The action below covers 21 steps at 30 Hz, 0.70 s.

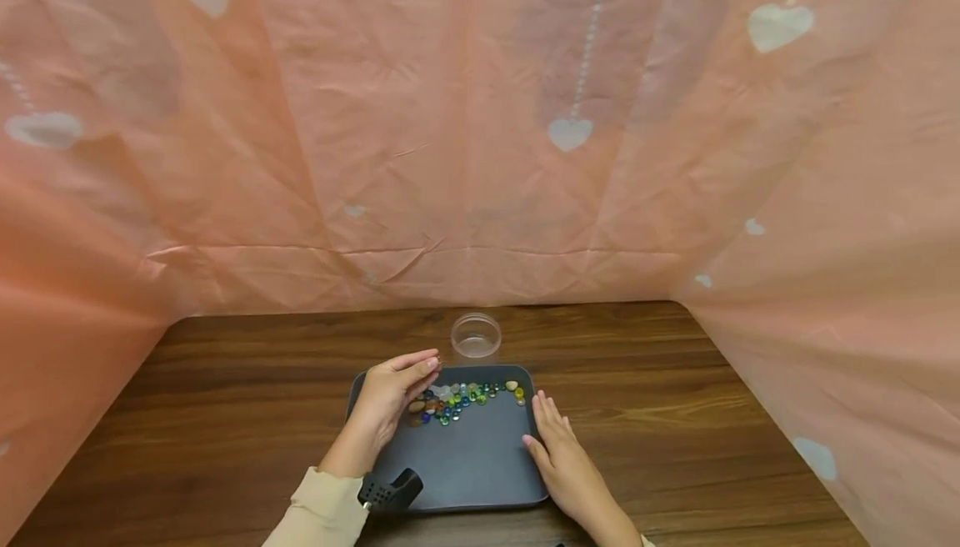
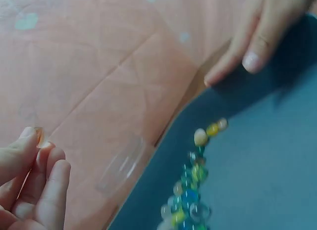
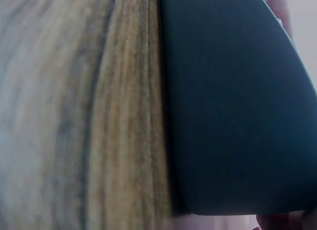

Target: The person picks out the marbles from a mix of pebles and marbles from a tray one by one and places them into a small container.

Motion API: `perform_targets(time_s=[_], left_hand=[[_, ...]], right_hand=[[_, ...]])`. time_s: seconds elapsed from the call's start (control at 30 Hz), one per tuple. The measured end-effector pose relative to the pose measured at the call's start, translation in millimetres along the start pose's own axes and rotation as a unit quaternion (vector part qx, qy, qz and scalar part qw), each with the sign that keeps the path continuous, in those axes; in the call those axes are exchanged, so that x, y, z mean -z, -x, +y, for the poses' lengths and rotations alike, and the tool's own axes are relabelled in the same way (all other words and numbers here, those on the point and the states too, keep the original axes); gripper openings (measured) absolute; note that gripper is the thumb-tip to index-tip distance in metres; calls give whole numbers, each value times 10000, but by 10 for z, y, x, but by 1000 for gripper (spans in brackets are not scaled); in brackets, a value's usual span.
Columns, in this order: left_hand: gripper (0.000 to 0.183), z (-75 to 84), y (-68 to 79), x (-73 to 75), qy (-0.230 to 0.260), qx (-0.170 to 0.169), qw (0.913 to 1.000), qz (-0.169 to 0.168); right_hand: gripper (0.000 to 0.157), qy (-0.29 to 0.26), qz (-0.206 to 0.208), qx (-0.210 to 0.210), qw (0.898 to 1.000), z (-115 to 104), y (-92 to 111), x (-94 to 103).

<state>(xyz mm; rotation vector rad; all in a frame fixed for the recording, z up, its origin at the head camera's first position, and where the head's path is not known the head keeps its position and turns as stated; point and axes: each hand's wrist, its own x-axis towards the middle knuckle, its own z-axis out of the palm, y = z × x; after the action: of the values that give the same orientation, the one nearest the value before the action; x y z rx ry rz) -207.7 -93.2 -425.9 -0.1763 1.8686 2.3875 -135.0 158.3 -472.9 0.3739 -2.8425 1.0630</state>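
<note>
My left hand (image 1: 387, 393) is above the tray's left back corner, pinching a small clear-and-amber glass marble (image 2: 40, 136) between thumb and fingertips. Below it a dark grey rectangular tray (image 1: 465, 472) holds several glass marbles (image 1: 465, 397) in green, blue, yellow, white and brown, grouped along its back part. At the tray's right side lies my right hand (image 1: 567, 457), fingers straight along the edge and thumb by the rim. The tray's outer wall (image 3: 233, 116) fills much of the right wrist view.
Behind the tray stands a round clear plastic container (image 1: 476, 337). Everything sits on a brown wooden table (image 1: 660, 414). Pink cloth (image 1: 465, 180) with white hearts hangs at the back and both sides. A black wrist strap (image 1: 390, 491) is on the left wrist.
</note>
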Motion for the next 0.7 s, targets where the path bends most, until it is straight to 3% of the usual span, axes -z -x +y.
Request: perform_targets(time_s=[0.13, 0.3, 0.4, 0.47, 0.53, 0.57, 0.7], left_hand=[[35, 32, -121, -74, 392, -2, 9991, -189], [35, 76, -285, -154, 374, -50, 9991, -215], [34, 106, -384, -219, -73, -138, 9997, -192], [32, 124, -441, -273, -753, -364, 9964, -142], [28, 145, -500, -343, -1660, -759, 9832, -54], [25, 157, -526, -383, -2159, -989, 9714, -7], [14, 175, -587, -516, -3813, -1769, 9073, 102]], right_hand=[[59, -60, -38, -3, 10000, -15, 3, -3], [60, -108, -119, -67, 9998, -27, -2, 3], [59, -118, -124, -97, 9998, -27, 5, 10], [59, -59, -102, -95, 9999, -21, 13, 14], [58, 15, -55, -74, 10000, -15, 17, 21], [58, 75, -10, -46, 10000, -9, 16, 25], [57, 396, 148, 88, 9991, 3, 14, 15]])
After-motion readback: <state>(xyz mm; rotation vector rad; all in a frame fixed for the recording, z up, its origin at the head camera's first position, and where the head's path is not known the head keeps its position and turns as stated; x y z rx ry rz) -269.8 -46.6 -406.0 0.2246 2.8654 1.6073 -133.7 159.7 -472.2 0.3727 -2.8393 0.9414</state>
